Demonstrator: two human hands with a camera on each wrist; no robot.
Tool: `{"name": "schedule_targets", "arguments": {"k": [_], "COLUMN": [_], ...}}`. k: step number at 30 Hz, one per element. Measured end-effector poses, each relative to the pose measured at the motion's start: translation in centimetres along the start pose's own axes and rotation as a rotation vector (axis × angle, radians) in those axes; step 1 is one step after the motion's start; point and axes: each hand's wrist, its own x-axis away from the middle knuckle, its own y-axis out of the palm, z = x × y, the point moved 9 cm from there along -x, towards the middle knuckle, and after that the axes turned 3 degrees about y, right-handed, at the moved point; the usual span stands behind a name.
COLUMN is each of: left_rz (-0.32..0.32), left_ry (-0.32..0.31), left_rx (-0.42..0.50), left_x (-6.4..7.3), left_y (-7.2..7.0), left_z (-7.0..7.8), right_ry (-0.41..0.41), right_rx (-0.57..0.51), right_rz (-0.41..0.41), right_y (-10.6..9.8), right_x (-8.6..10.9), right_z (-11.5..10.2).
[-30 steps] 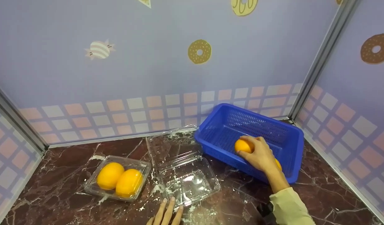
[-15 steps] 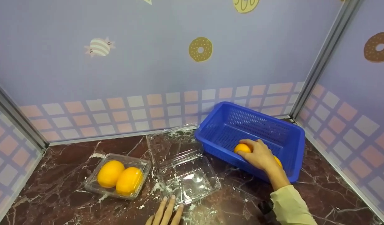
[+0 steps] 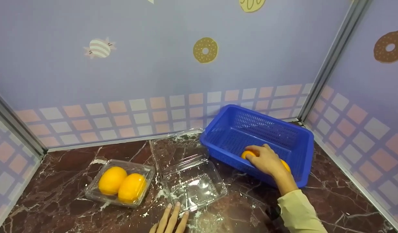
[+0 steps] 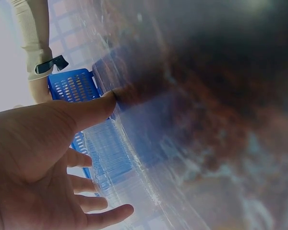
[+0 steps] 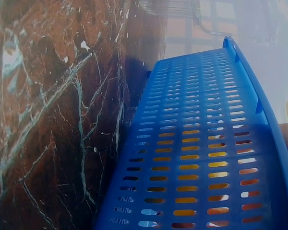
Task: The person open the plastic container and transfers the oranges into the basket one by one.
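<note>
Inside the blue plastic basket point(image 3: 223, 158), my right hand point(image 3: 266, 160) grips an orange point(image 3: 247, 155), with thumb and fingers around its sides. Another orange point(image 3: 285, 165) shows partly behind my right wrist. My left hand point(image 3: 170, 221) lies at the bottom of the head view, fingers extended, by the front edge of an open clear plastic clamshell box point(image 3: 199, 189). In the left wrist view that hand point(image 4: 43, 163) has its fingers spread and holds nothing. The basket wall point(image 5: 182, 143) hides most of the right hand from its wrist camera.
To the left stands a closed clear box point(image 3: 142, 197) with two oranges point(image 3: 122, 184) in it. The clamshell's raised lid point(image 3: 176, 150) leans back toward the wall, next to the basket. Patterned panels bound the dark marbled tabletop point(image 3: 66, 200) at the back and sides.
My right hand has sunk slightly lower in the basket with the orange, which shows less above the rim now. My left hand has stayed about where it was.
</note>
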Motion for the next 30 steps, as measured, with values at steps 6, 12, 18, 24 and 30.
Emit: {"name": "schedule_targets", "arguments": {"k": [6,12,18,24,30], "left_rz": [0.01,-0.013,-0.036,-0.068,-0.078], "left_ry": [0.02,0.012,-0.029,-0.067,-0.07], "left_rx": [0.004,0.016,0.018,0.027,0.03], "left_x": [0.09,0.11,-0.01,-0.14,-0.15], "left_y": [0.06,0.09,0.01,-0.05,-0.18], "left_z": [0.11,0.06,-0.1,-0.09,-0.1], "right_ry": [-0.022,-0.01,-0.02,-0.025,-0.022], "right_rx": [-0.016,-0.037,-0.046,-0.05,-0.046], "right_rz": [0.03,0.051,0.07,0.085,0.093], "right_y": [-0.04,-0.18,-0.45,-0.58,-0.53], "right_x": [0.29,0.45,0.42,0.46,0.46], "right_z": [0.08,0.01,-0.26,-0.27,-0.34]}}
